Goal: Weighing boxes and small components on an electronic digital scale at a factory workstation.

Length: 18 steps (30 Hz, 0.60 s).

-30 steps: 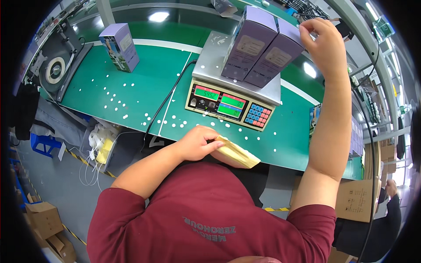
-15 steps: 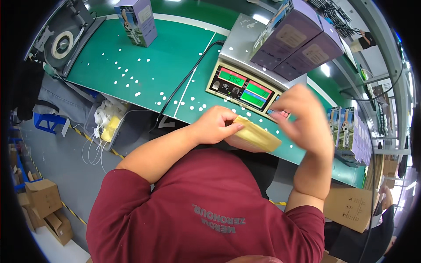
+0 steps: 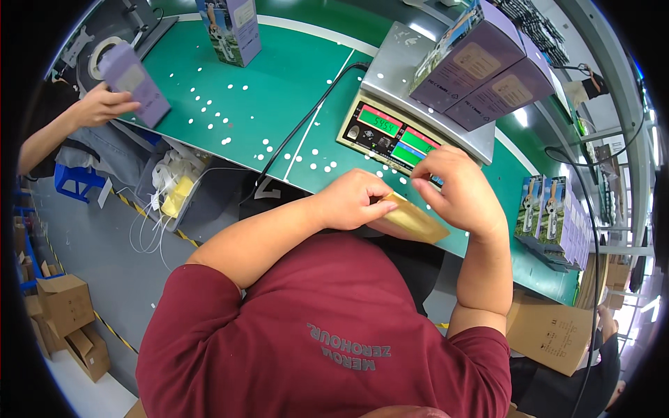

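My left hand [image 3: 357, 200] pinches a yellow sheet [image 3: 411, 221] between thumb and fingers, in front of my belly at the table's near edge. The sheet is tilted, its far end pointing right. My right hand [image 3: 456, 191] hovers just beyond the sheet, thumb and fingers curled together; whatever they hold, if anything, is too small to make out. Behind that hand stands a counting scale [image 3: 380, 143] with lit green displays, its right end partly covered by my fingers. Two purple printed boxes [image 3: 468, 63] stand on the scale's metal plate [image 3: 394, 66].
Small white round dots [image 3: 209, 104] are scattered over the green table [image 3: 293, 63]. At the left, a co-worker's hand [image 3: 104, 106] holds a purple box [image 3: 136, 83]. Another box [image 3: 230, 31] stands at the back. A black cable [image 3: 303, 115] crosses the table. More boxes [image 3: 550, 223] line the right.
My right hand has come left and closer to the yellow sheet. The co-worker's hand with a purple box has entered at the left. My view has shifted slightly.
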Each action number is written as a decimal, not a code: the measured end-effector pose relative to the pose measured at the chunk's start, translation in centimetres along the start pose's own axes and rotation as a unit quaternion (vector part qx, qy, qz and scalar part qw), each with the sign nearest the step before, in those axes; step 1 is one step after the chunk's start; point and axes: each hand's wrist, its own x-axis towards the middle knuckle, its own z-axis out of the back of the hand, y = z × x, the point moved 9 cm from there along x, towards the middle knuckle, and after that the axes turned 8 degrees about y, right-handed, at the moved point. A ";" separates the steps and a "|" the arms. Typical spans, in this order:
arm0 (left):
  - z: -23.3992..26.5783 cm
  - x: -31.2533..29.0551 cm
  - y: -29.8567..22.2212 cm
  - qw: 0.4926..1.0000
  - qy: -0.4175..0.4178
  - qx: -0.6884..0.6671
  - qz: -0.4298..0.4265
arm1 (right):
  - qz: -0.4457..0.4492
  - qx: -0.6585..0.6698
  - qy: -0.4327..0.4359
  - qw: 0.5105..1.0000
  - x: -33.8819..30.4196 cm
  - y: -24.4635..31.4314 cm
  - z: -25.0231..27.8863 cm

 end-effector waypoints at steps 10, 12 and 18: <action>-1.4 -1.2 -1.8 0.992 0.089 -0.020 -0.083 | -0.100 0.014 -0.003 0.995 -0.9 -2.6 -5.5; -1.5 -1.0 -1.6 0.992 0.097 -0.013 -0.076 | -0.108 0.000 -0.017 0.994 -0.8 -3.5 -6.5; -1.8 -0.7 -1.1 0.993 0.107 -0.005 -0.059 | -0.120 -0.033 -0.038 0.991 0.0 -4.3 -7.7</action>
